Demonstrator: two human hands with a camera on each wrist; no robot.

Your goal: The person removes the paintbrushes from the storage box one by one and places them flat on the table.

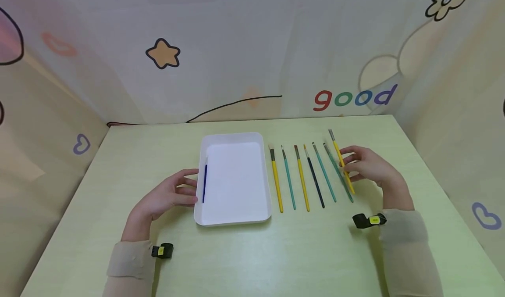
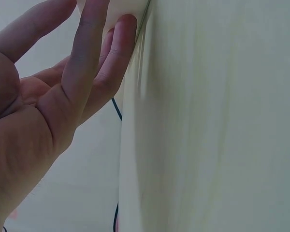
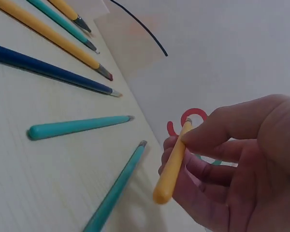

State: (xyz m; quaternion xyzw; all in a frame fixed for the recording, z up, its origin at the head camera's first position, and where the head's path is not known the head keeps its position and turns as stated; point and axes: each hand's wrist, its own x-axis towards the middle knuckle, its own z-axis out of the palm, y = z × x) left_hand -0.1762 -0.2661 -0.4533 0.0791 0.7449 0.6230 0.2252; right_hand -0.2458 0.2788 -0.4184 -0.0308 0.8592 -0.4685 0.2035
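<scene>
Between thumb and fingers, my right hand (image 1: 368, 165) pinches a yellow-handled paintbrush (image 1: 336, 147), its bristle end pointing away from me. In the right wrist view the brush's rounded yellow handle end (image 3: 166, 186) points toward the camera, above the table. A green paintbrush (image 1: 341, 178) lies just left of it, partly overlapped in the head view. My left hand (image 1: 167, 194) is at the left side of a white tray (image 1: 232, 222), its loosely extended fingers touching the rim. Inside the tray, along its left wall, lies a thin dark blue paintbrush (image 1: 204, 183).
Right of the tray, several paintbrushes lie in a row, among them a yellow one (image 1: 277, 183), a teal one (image 1: 289, 180) and a dark navy one (image 1: 315, 178). A printed cloth (image 1: 236, 47) hangs behind the table (image 1: 252, 257). Each sleeve carries a small black wrist device.
</scene>
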